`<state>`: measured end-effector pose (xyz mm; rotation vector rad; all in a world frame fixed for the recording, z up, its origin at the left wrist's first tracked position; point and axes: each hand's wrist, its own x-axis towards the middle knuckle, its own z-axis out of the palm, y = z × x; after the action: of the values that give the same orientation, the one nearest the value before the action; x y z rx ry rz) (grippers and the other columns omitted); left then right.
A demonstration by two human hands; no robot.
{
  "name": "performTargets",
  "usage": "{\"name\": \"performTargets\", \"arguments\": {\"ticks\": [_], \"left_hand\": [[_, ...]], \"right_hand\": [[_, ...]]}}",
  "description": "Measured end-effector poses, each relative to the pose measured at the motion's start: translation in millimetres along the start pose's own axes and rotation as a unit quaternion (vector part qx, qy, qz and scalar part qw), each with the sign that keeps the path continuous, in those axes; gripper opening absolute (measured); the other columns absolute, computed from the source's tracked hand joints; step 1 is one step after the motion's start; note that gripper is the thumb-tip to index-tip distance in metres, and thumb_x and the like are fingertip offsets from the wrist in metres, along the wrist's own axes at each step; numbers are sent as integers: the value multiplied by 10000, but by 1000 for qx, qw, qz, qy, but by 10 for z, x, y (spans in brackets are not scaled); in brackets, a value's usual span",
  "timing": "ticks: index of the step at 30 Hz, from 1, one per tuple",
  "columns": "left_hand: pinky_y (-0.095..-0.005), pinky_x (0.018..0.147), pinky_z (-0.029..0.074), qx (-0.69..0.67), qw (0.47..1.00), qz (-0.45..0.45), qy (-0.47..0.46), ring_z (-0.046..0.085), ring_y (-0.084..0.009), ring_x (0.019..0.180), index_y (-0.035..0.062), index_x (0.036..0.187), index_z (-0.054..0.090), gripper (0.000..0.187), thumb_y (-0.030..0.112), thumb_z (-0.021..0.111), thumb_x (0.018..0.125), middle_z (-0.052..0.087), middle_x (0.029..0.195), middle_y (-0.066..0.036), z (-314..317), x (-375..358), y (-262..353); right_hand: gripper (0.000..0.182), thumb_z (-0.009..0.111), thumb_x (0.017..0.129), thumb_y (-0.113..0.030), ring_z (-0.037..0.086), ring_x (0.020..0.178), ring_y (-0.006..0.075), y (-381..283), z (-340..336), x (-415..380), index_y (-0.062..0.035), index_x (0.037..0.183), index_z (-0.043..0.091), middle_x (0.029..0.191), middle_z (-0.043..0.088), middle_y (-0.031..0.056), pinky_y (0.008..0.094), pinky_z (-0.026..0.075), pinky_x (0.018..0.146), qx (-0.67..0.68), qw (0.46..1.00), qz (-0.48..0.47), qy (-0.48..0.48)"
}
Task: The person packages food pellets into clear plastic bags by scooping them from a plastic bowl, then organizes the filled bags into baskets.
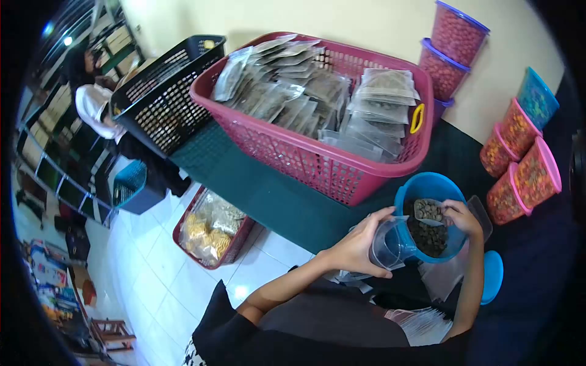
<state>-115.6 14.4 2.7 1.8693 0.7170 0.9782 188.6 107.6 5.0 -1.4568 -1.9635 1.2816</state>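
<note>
The left hand (pixel 357 247) curls its fingers around a clear bag (pixel 390 244); the right hand (pixel 461 216) pinches a scoop (pixel 429 210) of pellets inside the blue tub (pixel 427 183) (pink basket (pixel 305 152) just beyond the fingertips).

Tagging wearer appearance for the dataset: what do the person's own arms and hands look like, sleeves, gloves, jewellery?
Both hands are bare: no gloves on the left hand or the right hand. No rings, watch or bracelet are visible at this resolution. Forearms are uncovered down from the elbow. A short black sleeve covers the left upper arm; the right upper arm also runs into black cloth.
</note>
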Motion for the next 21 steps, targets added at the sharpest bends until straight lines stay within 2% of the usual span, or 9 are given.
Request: {"name": "performTargets", "arguments": {"ticks": [1,2,5,11,13,17,19,20,21], "left_hand": [[-402,952,235,-31,999,-3,16,331,-325,1115,23,1247,114,1046,283,757,464,345,1162,-207,-10,15,-8],[-355,926,280,-8,1000,11,22,339,-325,1108,8,1242,125,1042,273,761,460,342,1153,-217,-19,35,-49],[-362,943,257,-9,1000,-2,3,316,-288,1131,-8,1238,63,1085,253,786,472,305,1178,-216,-44,110,-101],[-382,921,279,42,999,6,24,359,-326,1082,1,1224,85,1062,261,780,464,346,1117,-226,37,251,-134],[-391,902,295,98,993,-49,38,390,-337,1047,0,1220,93,1059,270,774,455,376,1089,-230,67,296,-74],[-384,882,315,142,987,-52,45,419,-339,1010,-31,1207,105,1053,277,766,447,406,1060,-228,143,399,-16],[-382,887,309,130,989,-55,48,415,-339,1012,-42,1203,106,1061,275,770,439,402,1062,-230,201,448,-3],[-384,891,305,126,989,-55,51,408,-340,1018,-41,1206,99,1068,276,771,439,396,1067,-230,224,469,26],[-385,895,300,123,989,-55,54,400,-340,1024,-41,1208,91,1076,278,772,439,391,1072,-230,249,487,48]], "right_hand": [[108,431,777,-115,461,530,71,-55,-4,-14,-46,756,511,598,455,-9,209,364,482,3,1000,6,12],[110,441,769,-107,459,527,76,-113,-10,-30,-30,766,519,598,462,-1,221,372,485,-7,1000,11,12],[125,444,757,-100,449,516,81,-219,-39,-74,-11,780,529,592,466,7,232,378,484,3,999,29,35],[159,433,734,-110,458,524,89,-486,-109,-138,8,773,532,589,471,11,230,357,466,-12,999,5,38],[158,435,734,-115,459,519,92,-545,-170,-140,7,764,532,586,482,23,232,357,466,-23,1000,-1,21],[145,466,724,-134,465,514,96,-902,-205,-167,-6,713,532,551,496,59,255,362,475,-117,993,3,3],[131,473,701,-108,481,532,97,-921,-265,-112,2,693,544,568,522,91,259,373,479,-210,970,-119,-23],[147,480,684,-149,514,521,155,-1098,-247,-141,-20,671,549,572,532,116,296,378,525,-261,959,-108,-30],[147,480,684,-149,514,521,155,-1180,-215,-145,-20,671,549,572,532,116,296,378,525,-259,959,-108,-32]]}}
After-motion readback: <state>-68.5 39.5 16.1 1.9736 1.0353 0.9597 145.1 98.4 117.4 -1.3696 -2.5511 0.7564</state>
